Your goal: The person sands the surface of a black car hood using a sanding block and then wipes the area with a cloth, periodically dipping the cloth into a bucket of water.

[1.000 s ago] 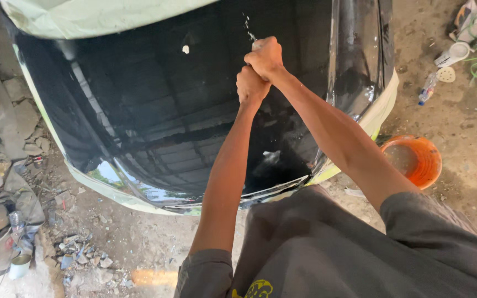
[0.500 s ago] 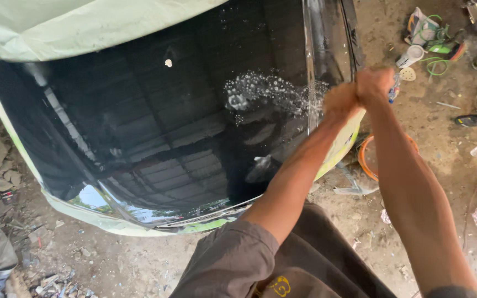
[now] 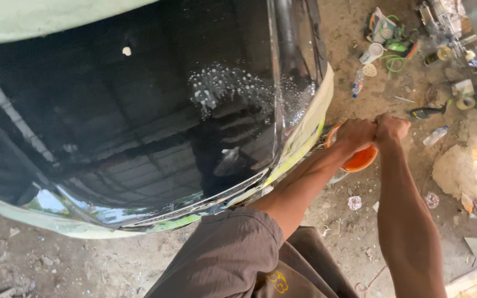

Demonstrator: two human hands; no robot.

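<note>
A glossy black car panel [image 3: 139,121] with a pale green edge [image 3: 305,132] fills the left and middle. Water droplets [image 3: 222,88] are spattered on its upper right part. My left hand [image 3: 354,135] and my right hand [image 3: 393,128] are pressed together as fists, just right of the panel's edge. They hover over an orange bucket [image 3: 362,161] on the ground. Both hands are closed tight, and whatever may be inside them is hidden by the fingers.
Dirt ground with rubble surrounds the panel. Clutter lies at the upper right: a white cup [image 3: 371,53], a small bottle [image 3: 357,87], a dark tool [image 3: 426,113], a tape roll [image 3: 464,103], a clear plastic bottle [image 3: 435,135]. Boards lie at the lower right.
Both hands, held together, swung from above the black panel rightward and off its edge to over the orange bucket. Water droplets appeared on the panel.
</note>
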